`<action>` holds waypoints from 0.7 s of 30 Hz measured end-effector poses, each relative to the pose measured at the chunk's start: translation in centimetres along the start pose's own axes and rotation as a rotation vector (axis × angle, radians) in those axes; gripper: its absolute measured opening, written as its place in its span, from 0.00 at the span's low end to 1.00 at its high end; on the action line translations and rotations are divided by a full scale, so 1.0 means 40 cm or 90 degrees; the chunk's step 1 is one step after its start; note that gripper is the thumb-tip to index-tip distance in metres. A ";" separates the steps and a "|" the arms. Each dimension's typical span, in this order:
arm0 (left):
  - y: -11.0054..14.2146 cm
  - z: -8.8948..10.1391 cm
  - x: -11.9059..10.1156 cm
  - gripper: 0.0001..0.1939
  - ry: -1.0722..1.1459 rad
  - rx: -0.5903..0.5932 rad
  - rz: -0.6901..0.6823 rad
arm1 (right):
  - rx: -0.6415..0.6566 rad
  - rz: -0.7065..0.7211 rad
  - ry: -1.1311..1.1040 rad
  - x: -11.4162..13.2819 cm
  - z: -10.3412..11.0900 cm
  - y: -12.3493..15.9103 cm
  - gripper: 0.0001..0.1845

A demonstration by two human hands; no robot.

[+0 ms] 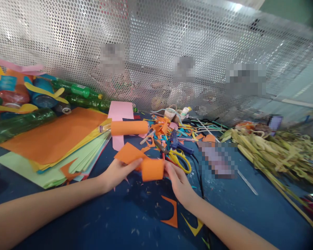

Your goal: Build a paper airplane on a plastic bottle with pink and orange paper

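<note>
Over the blue table I hold a piece of orange paper (130, 152) between both hands, its right part folded or curled over. My left hand (120, 173) pinches its left portion, thumb on top. At the right edge, the fingers of my right hand (179, 182) close on the same paper; the fingertips are partly hidden. Just beyond lies a plastic bottle wrapped in orange paper (129, 128), resting across a pink paper strip (121, 110). Yellow-handled scissors (181, 161) and a blue glue gun (181, 145) are close to my right hand.
Stacked coloured paper (57, 135) and green bottles (77, 90) occupy the left. Small paper scraps (161, 126) litter the middle, with orange offcuts (173, 213) nearer me. Dried husks (276, 149) lie right. A black cord (200, 177) runs past my right hand; a perforated metal panel (151, 45) stands behind.
</note>
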State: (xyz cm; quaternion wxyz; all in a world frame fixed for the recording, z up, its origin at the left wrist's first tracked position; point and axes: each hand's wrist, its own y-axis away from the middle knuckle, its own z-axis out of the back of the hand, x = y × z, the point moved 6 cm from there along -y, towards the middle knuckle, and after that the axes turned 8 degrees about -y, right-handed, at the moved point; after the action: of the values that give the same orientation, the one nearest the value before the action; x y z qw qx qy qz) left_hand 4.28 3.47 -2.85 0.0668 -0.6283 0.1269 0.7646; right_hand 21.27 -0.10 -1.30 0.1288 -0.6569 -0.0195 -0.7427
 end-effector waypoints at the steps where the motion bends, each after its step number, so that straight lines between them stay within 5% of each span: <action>1: 0.001 0.003 0.002 0.17 0.006 -0.014 0.007 | -0.018 -0.001 0.038 -0.001 0.007 -0.003 0.18; 7: -0.012 -0.003 0.021 0.18 0.118 0.017 0.009 | -0.036 0.007 0.084 -0.010 0.013 -0.015 0.05; 12: -0.020 0.002 0.005 0.17 0.237 0.016 -0.052 | -0.022 -0.015 0.040 -0.017 0.012 -0.018 0.10; 21: -0.025 0.012 0.021 0.17 0.320 -0.038 -0.030 | 0.020 -0.045 0.072 -0.023 0.007 -0.020 0.07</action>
State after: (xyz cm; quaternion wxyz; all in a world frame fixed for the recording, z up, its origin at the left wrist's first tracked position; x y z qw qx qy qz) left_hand 3.92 4.52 -3.68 0.0321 -0.8030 0.1024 0.5862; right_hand 21.45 0.88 -2.05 0.1139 -0.6105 -0.0469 -0.7824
